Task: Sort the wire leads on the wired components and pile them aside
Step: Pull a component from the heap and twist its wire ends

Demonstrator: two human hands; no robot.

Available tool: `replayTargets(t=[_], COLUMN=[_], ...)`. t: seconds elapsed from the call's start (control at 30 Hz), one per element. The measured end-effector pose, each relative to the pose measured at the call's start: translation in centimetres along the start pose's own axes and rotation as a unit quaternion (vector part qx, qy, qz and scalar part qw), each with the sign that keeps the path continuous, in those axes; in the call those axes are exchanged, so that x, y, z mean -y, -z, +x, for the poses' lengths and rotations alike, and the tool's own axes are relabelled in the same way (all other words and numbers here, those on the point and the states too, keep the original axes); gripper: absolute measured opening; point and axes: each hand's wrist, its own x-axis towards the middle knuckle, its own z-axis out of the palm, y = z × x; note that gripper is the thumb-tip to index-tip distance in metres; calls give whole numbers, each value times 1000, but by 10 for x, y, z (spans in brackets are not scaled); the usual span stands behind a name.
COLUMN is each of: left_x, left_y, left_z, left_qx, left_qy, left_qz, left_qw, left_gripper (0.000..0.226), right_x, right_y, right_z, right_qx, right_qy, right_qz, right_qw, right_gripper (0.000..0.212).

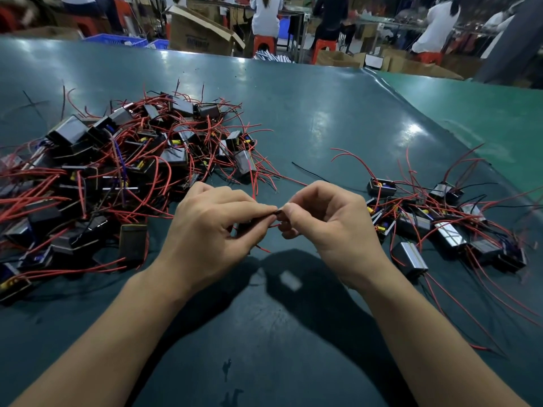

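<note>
Both bare forearms reach in from the bottom edge over the dark green worktop (293, 118). Left hand (210, 227) and right hand (329, 227) meet at their fingertips, well above the surface, each grip closed in a pinch on the thin red wire leads (271, 226) of 1 small dark component (244, 230), which is mostly hidden under the left fingers. A short red end pokes out below the hands. Left of the hands lies the large tangled heap of wired components (117, 160), black and metal-sided blocks with red leads spilling every way. Right of the hands sits a smaller pile (440, 221) of the same parts, leads trailing toward the near right edge. Beyond the worktop, seated people, red stools and cardboard boxes (199, 33) show blurred.
</note>
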Motion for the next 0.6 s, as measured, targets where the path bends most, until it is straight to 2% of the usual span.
replayTargets(t=[0.13,0.27,0.6], left_x=[-1,-1,0], left_y=[2,2,2], left_z=[1,2,3], left_qx=[-6,11,16], left_qy=[-46,-86,-93], left_qz=[34,46,31], left_qw=[998,995,995], left_gripper=[11,11,10], right_x=[5,9,12], right_y=[0,6,13], right_z=[0,2,1], right_qx=[-4,21,65], right_qy=[-92,-215,-263], right_qz=[119,204,190], right_qw=[989,955,944], right_gripper=[18,12,4])
